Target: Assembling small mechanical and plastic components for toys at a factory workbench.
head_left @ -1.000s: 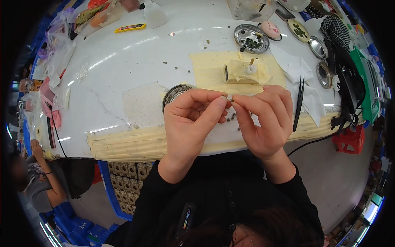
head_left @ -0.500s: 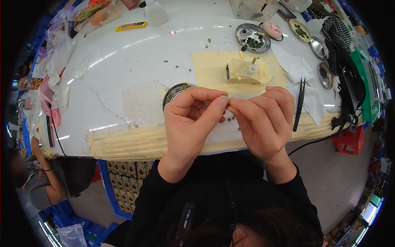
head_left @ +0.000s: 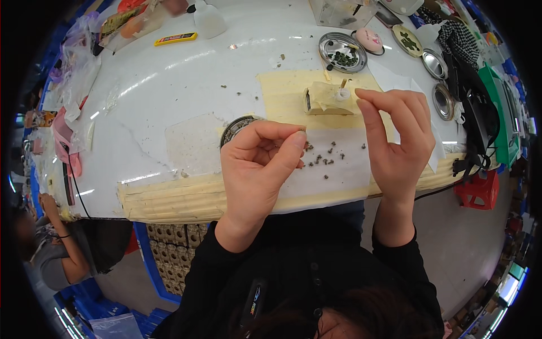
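Observation:
My left hand (head_left: pixel 254 164) is closed in a pinch over the front of the table, thumb and index tips pressed together. Whatever lies between them is too small to make out. My right hand (head_left: pixel 402 133) is raised to the right, thumb and index tips slightly apart with nothing visible between them. Those tips are beside a tape-covered block (head_left: pixel 319 103) bearing a small white cup (head_left: pixel 342 95) with a short stick in it. Several tiny dark metallic-looking pieces (head_left: pixel 319 158) lie on white paper between my hands. Partly behind my left hand is a round metal dish (head_left: pixel 231 131) of small bits.
A metal dish (head_left: pixel 342 52) holding dark green pieces stands at the back right, near a pink rounded object (head_left: pixel 370 40) and a dish of green pieces (head_left: pixel 407 40). A yellow cutter knife (head_left: pixel 175 39) and white bottle (head_left: pixel 209 20) lie farther back. Another person's arm (head_left: pixel 70 251) shows at left.
My right hand has parted from my left and moved right and away toward the taped block. The tiny pieces on the paper are now exposed, and the black tweezers are hidden behind my right hand.

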`<state>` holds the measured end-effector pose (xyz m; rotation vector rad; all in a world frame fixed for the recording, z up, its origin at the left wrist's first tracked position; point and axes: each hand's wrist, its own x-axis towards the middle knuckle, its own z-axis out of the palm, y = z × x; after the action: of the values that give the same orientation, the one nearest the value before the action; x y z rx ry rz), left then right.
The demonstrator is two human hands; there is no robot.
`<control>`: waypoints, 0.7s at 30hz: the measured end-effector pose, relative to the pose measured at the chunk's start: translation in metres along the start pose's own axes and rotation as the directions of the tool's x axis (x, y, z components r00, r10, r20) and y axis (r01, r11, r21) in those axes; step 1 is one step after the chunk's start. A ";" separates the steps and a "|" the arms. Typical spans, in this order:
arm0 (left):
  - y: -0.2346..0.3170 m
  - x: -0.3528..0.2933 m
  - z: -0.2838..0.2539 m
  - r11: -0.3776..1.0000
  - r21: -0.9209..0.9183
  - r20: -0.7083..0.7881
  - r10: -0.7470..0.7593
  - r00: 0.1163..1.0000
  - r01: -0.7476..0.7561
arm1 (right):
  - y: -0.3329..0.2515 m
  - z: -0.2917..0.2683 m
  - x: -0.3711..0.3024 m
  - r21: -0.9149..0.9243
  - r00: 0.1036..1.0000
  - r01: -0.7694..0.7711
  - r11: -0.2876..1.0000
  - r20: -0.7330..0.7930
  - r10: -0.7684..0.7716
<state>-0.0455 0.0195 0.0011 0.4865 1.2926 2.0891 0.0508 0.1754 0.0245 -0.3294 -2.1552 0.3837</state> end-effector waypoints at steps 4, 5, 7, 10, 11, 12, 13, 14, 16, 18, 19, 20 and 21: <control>-0.001 0.000 0.001 1.000 0.010 -0.022 0.021 1.000 -0.021 | 0.013 -0.001 0.013 -0.082 0.993 0.017 0.996 0.114 -0.008; -0.001 0.000 0.001 1.000 0.014 -0.031 0.024 0.999 -0.023 | 0.014 0.002 0.015 -0.087 0.992 0.030 0.996 0.121 -0.019; -0.001 0.001 0.002 0.999 0.032 -0.029 0.011 1.000 -0.010 | 0.015 0.006 0.017 -0.083 0.990 0.037 0.996 0.136 -0.026; 0.003 0.000 0.002 0.999 0.044 -0.032 0.006 0.999 -0.005 | 0.013 0.010 0.021 -0.044 0.988 0.031 0.999 0.149 -0.024; 0.002 0.000 0.002 0.999 0.039 -0.029 0.005 1.000 -0.004 | 0.014 0.012 0.020 -0.035 0.988 0.038 0.999 0.149 -0.032; 0.002 0.000 0.002 0.999 0.032 -0.034 0.001 0.999 0.000 | 0.015 0.013 0.019 -0.027 0.988 0.045 0.999 0.148 -0.040; 0.001 0.000 0.002 1.000 0.026 -0.040 -0.004 0.999 0.005 | 0.016 0.012 0.019 -0.031 0.989 0.053 0.998 0.142 -0.048; 0.001 0.000 0.002 1.000 0.022 -0.047 -0.008 0.999 0.009 | 0.016 0.010 0.019 -0.033 0.989 0.061 0.998 0.136 -0.056; 0.000 0.000 0.002 1.000 0.020 -0.037 -0.004 0.999 0.005 | 0.013 0.006 0.019 0.003 0.997 0.046 0.999 0.069 -0.046; 0.001 0.000 0.001 1.000 0.026 -0.038 -0.001 0.999 0.002 | 0.004 -0.001 0.020 0.089 0.999 0.006 0.996 -0.047 -0.002; 0.001 0.000 0.001 1.000 0.031 -0.041 -0.001 0.999 0.002 | -0.003 -0.007 0.020 0.123 0.998 -0.008 0.992 -0.055 0.015; 0.001 0.000 0.001 0.999 0.034 -0.039 -0.002 0.999 0.004 | -0.007 -0.008 0.015 0.287 0.996 -0.064 0.956 -0.045 0.081; 0.001 0.000 0.001 0.999 0.032 -0.042 -0.005 0.999 0.006 | -0.012 -0.007 0.010 0.443 0.989 -0.118 0.889 -0.025 0.143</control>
<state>-0.0451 0.0199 0.0027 0.4550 1.3515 2.0868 0.0496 0.1691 0.0405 -0.2217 -1.9258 0.9125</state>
